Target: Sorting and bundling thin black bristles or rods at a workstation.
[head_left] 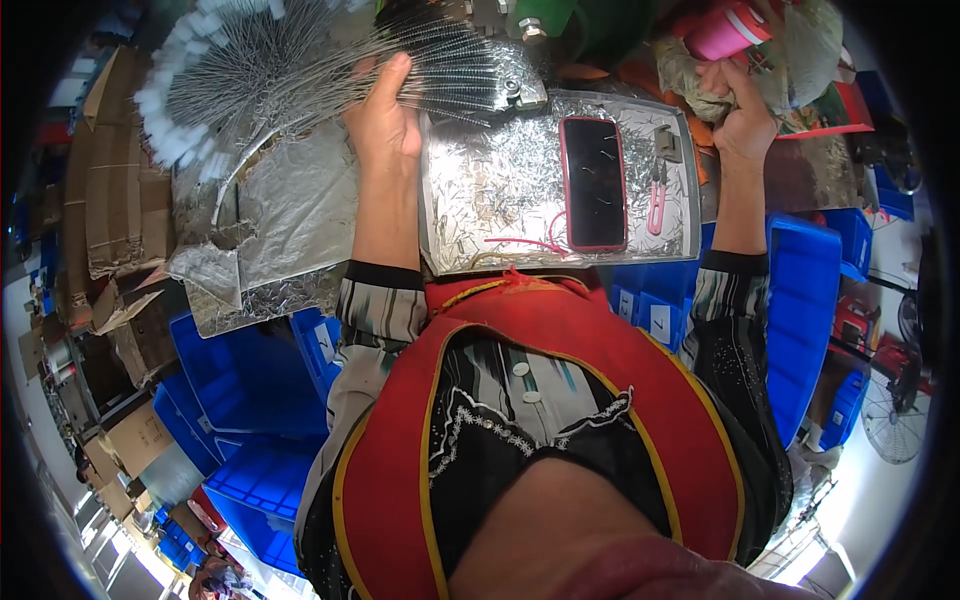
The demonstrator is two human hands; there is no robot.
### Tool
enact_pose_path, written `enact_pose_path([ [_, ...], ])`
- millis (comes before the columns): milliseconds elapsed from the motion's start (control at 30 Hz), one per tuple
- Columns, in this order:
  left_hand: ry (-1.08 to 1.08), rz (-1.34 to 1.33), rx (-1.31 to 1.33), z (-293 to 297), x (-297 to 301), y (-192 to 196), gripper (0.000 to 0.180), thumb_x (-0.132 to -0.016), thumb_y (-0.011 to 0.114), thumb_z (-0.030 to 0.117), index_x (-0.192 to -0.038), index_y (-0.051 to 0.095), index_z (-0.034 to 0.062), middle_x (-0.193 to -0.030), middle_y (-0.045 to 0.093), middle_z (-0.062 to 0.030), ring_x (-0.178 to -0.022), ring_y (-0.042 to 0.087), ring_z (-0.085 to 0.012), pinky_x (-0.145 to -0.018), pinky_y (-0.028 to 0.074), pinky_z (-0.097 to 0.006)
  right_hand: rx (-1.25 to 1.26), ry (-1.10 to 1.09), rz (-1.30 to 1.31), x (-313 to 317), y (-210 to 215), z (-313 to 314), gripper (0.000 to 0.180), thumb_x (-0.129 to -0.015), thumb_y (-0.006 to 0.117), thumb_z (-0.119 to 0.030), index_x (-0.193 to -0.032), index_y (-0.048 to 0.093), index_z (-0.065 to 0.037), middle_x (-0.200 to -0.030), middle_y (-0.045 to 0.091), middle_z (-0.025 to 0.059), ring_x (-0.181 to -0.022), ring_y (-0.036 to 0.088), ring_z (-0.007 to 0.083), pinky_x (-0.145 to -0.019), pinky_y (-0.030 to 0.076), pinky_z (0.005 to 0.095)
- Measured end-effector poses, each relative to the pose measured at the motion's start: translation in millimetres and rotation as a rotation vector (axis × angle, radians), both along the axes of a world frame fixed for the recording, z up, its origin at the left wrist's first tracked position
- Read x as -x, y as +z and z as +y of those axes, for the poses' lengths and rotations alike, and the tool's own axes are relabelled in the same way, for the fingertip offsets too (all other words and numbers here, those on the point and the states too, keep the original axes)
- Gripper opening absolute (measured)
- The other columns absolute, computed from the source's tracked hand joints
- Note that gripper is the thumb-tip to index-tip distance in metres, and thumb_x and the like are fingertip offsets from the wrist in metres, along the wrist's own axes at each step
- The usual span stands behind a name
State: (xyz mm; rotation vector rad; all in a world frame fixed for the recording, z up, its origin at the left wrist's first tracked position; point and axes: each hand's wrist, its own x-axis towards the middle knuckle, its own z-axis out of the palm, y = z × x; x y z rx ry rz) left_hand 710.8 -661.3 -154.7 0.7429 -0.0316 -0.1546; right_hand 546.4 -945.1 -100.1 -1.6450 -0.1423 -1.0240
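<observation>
Wire bundle [450, 75], one, thin grey strands: in the person's left hand [388, 120], above the upper left corner of the pale tray [692, 205]. Long axis: roughly left to right, crossing the palm; strands fan out to the right past the thumb. Thumb laid over the strands, pressing them; the other fingers mostly hidden behind.

White-tipped wires [240, 70], one heap: just left of that hand; from where I stand, I cannot tell where heap and bundle part.

Right hand [743, 115]: well apart from the bundle, beyond the tray; fingers curled at a crumpled bag [690, 82], below a pink spool [728, 32]; whether they pinch it, I cannot tell.

In the tray: dark phone [594, 180], upright lengthwise; pink-handled cutter [656, 205]; scattered wire clippings.
</observation>
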Motion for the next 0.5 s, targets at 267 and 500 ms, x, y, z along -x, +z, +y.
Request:
enact_pose_path([
  [267,0.093,0.121,0.062,-6.7,6.2,8.5,0.032,-0.07,0.062,-0.01,-0.1,0.05,-0.0049,-0.093,0.057,-0.0139,-0.081,0.059,-0.0215,-0.071,0.053,-0.032,-0.025,-0.227,0.445,18.6,64.0,-17.9,0.012,-0.075,0.049,0.001,-0.08,0.059,0.007,-0.062,0.052,0.0098,-0.061,0.055,0.0199,-0.064,0.048,0.0328],
  [500,0.124,0.051,0.046,-11.1,6.9,12.0,0.036,-0.071,0.06,-0.011,-0.103,0.047,-0.0074,-0.095,0.055,-0.016,-0.081,0.058,-0.0221,-0.072,0.052,-0.033,-0.149,0.015,0.405,16.8,90.5,-17.9,0.022,-0.081,0.045,-0.009,-0.094,0.059,0.002,-0.062,0.042,0.0053,-0.057,0.046,0.0165,-0.061,0.043,0.0292],
])
